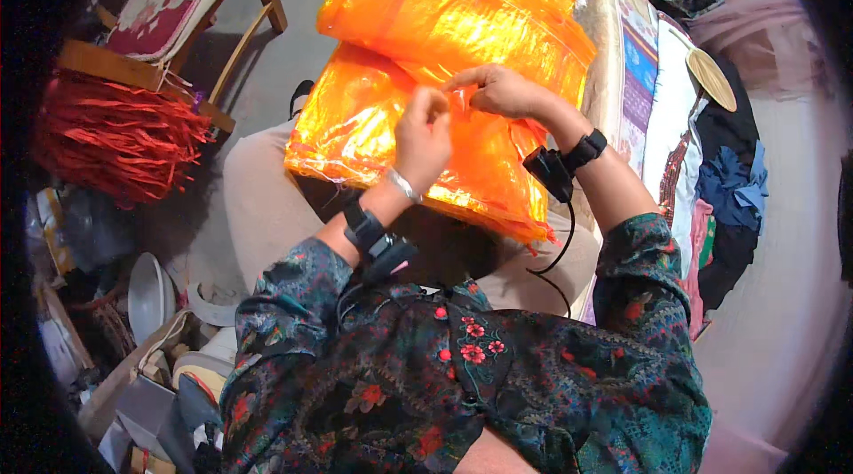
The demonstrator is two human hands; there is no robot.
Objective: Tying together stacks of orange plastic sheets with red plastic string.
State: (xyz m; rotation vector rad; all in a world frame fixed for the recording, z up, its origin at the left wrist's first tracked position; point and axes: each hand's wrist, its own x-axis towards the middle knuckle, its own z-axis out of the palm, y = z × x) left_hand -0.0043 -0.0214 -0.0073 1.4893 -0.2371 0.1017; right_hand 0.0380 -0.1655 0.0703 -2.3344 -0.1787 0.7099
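Orange bags [426, 127] stacked on lap, frame centre, more piled above toward top. Left hand [424, 138] pinches bag edge, fingers closed on it. Right hand [502, 90] grips same edge just beside. Red tassels [115, 136] at left.

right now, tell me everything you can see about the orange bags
The orange bags are glossy, thin, see-through sheets that look like plastic, piled in a loose stack. The stack lies tilted across the person's lap and leans up onto a cloth-covered table behind it. Light glares off the crinkled top layers, and thin strings trail from the lower left edge. The left hand and right hand both pinch at the top bag near its middle.
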